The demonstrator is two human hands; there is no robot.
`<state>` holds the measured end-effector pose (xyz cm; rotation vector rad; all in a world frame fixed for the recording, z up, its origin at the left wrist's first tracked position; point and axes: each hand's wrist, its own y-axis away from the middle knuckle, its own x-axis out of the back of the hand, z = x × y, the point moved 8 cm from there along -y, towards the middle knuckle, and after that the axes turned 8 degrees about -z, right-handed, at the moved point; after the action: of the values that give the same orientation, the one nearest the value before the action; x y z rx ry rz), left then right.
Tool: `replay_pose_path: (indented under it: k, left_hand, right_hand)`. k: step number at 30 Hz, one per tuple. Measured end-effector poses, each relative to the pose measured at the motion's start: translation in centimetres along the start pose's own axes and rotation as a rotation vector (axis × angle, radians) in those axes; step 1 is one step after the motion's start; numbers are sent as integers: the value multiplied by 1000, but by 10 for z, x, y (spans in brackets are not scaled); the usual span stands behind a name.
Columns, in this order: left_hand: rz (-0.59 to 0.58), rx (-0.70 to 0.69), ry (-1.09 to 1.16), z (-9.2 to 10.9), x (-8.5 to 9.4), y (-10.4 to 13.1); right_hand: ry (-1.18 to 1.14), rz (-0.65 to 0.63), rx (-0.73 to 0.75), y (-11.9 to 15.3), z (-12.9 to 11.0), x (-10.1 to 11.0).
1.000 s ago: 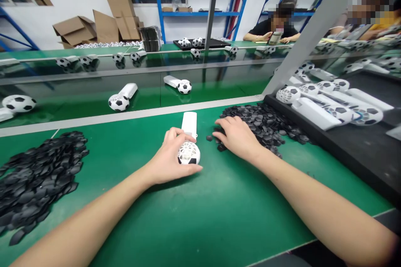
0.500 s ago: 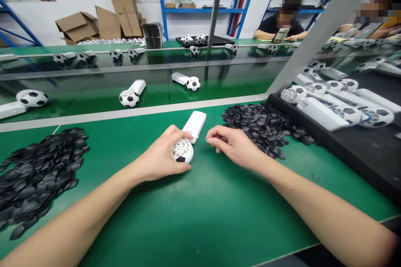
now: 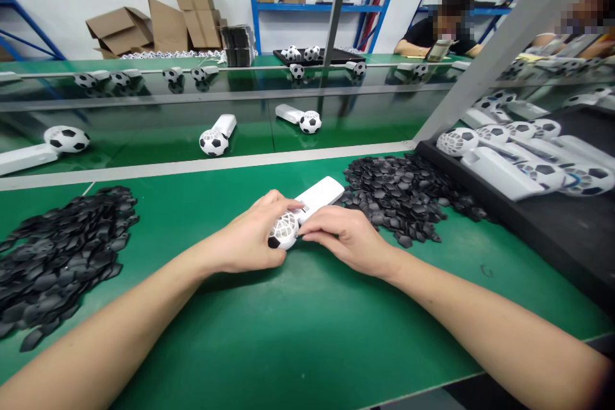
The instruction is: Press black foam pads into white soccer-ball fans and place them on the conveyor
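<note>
A white handheld fan (image 3: pixel 321 195) with a soccer-ball head lies on the green table, its handle pointing to the far right. My left hand (image 3: pixel 250 234) is wrapped round the head from the left, thumb and fingers on opposite sides. The head shows an open white grille on top and a black patch low on its front. At the right edge of the head, my right hand (image 3: pixel 353 237) has its thumb and forefinger pinched together. Whatever sits in that pinch is too small or hidden to make out. Loose black patches (image 3: pixel 394 195) lie heaped just beyond my right hand.
Another heap of black patches (image 3: pixel 72 250) spreads at the left. A black tray (image 3: pixel 542 237) with several soccer-ball fans stands at the right, beside a slanted grey post (image 3: pixel 480 57). More fans lie on the green conveyor (image 3: pixel 158 134) behind a pale rail. Co-workers sit across.
My right hand has moved left, its pinched fingers now at the ball head. The fan's handle has swung to the right, with my left hand still round the head. Conveyor fans sit further right in view.
</note>
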<state>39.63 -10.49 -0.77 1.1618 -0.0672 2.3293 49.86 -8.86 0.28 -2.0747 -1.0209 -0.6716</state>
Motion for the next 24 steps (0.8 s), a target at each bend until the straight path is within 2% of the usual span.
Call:
replay_pose_path:
  k: [3, 6, 12, 17, 19, 21, 24]
  left_hand:
    - [22, 8, 5, 1, 0, -1]
    - [82, 11, 10, 3, 2, -3]
    - [159, 8, -1, 4, 1, -4]
    - [267, 24, -55, 7, 3, -1]
    - [294, 8, -10, 7, 4, -1]
    - [306, 27, 194, -3, 6, -3]
    - [398, 161, 925, -42, 8, -3]
  right_hand:
    - [23, 19, 44, -2, -4, -2]
    - [1, 37, 22, -5, -1, -2]
    - [-73, 12, 47, -8, 4, -4]
    - [-44, 4, -48, -11, 13, -6]
    - [-45, 13, -70, -12, 14, -4]
    - [-80, 67, -92, -12, 16, 4]
    - [-15, 233, -150, -5, 24, 30]
